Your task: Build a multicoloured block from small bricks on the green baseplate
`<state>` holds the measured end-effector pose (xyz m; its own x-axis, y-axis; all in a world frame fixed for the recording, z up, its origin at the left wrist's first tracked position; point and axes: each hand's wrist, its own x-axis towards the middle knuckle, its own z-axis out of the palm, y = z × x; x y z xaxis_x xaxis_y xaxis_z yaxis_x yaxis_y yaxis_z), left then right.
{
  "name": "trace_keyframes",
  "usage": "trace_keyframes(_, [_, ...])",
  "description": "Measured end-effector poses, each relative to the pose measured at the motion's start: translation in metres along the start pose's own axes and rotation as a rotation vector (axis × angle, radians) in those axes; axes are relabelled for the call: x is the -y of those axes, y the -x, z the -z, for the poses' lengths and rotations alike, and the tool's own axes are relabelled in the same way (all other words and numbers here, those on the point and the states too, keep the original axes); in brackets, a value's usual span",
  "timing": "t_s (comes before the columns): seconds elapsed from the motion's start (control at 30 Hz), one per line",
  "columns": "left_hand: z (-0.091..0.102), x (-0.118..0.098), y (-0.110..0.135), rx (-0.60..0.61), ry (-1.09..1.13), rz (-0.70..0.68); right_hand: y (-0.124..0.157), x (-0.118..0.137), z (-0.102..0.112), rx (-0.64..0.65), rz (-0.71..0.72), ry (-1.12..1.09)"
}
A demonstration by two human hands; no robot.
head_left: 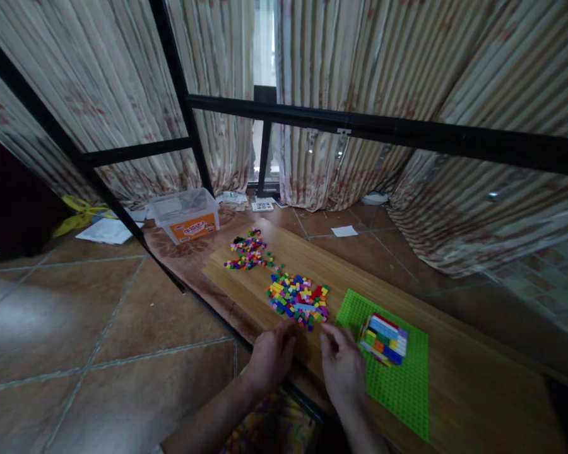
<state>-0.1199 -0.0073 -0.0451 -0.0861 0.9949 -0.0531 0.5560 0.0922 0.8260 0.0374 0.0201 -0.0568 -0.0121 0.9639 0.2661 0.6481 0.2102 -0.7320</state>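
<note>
My left hand (271, 357) rests on the near edge of the wooden board (464, 384), fingers curled; nothing shows in it. My right hand (342, 366) lies beside it, fingers pointing toward a pile of small colourful bricks (298, 298); whether it pinches a brick is unclear. To the right of that hand a green baseplate (397, 391) carries a multicoloured brick build (384, 338). A second, smaller heap of bricks (248, 251) lies at the far end of the board.
A clear plastic box with an orange label (185, 215) stands on the tiled floor beyond the board. A black metal frame (360, 129) crosses in front of striped curtains. Papers (105, 231) lie on the floor at left.
</note>
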Motion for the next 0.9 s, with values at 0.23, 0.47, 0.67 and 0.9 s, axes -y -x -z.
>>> trace_keyframes(0.23, [0.001, 0.005, 0.0, 0.006, 0.021, -0.028, -0.03, -0.002, -0.014, -0.005, 0.129, 0.261])
trace_keyframes(0.47, [0.0, 0.004, -0.002, 0.019, 0.024, -0.013, -0.03, -0.007, -0.013, 0.008, 0.153, 0.351])
trace_keyframes(0.67, [0.002, 0.001, -0.003, 0.033, 0.008, 0.008, -0.035, -0.006, -0.009, 0.075, 0.166, 0.367])
trace_keyframes(0.9, [0.0, -0.004, -0.003, 0.005, 0.161, 0.03, -0.025, -0.003, 0.005, 0.007, 0.119, 0.237])
